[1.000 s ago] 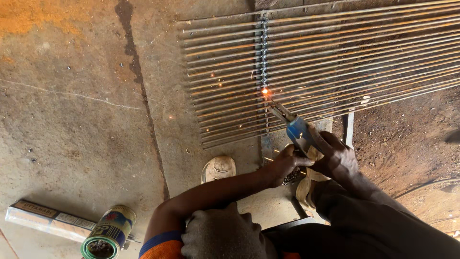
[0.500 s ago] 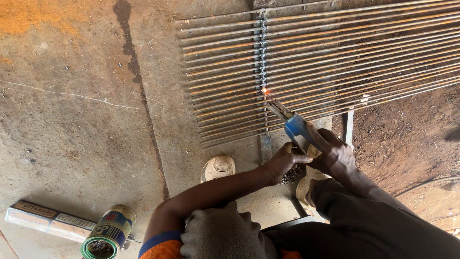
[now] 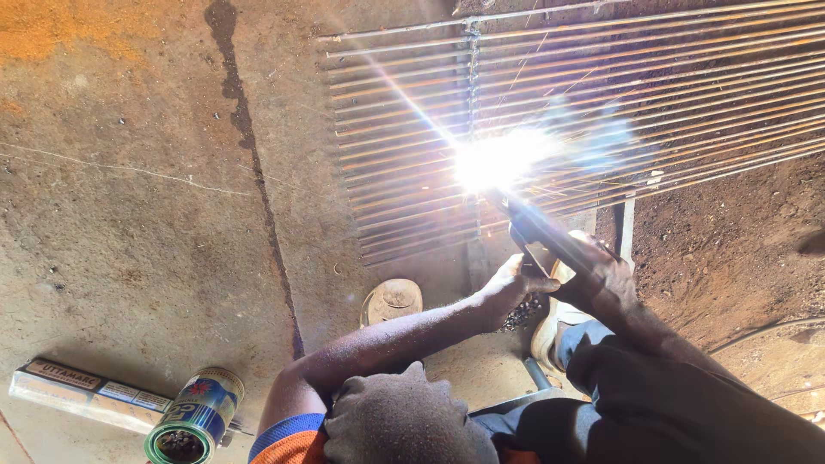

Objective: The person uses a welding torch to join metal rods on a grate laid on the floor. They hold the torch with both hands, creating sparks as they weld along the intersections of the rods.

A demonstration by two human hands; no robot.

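A welding electrode holder [image 3: 540, 242], dark and slim, slanted up and to the left toward a grille of thin parallel metal rods [image 3: 687, 94]. Its tip met the grille at the near edge, beside the upright cross bar, where a white arc flared and sparks scattered. The grille lay flat on the ground, its rods running sideways, rust-toned and evenly spaced.

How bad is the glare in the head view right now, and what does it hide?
Head view: a white flare blows out the middle of the rod grille, with streaks and a bluish ghost spreading right; the tool's tip is lost in it. Both hands, left hand and right hand, go dark against it on the tool. The can and long box stay sharp.
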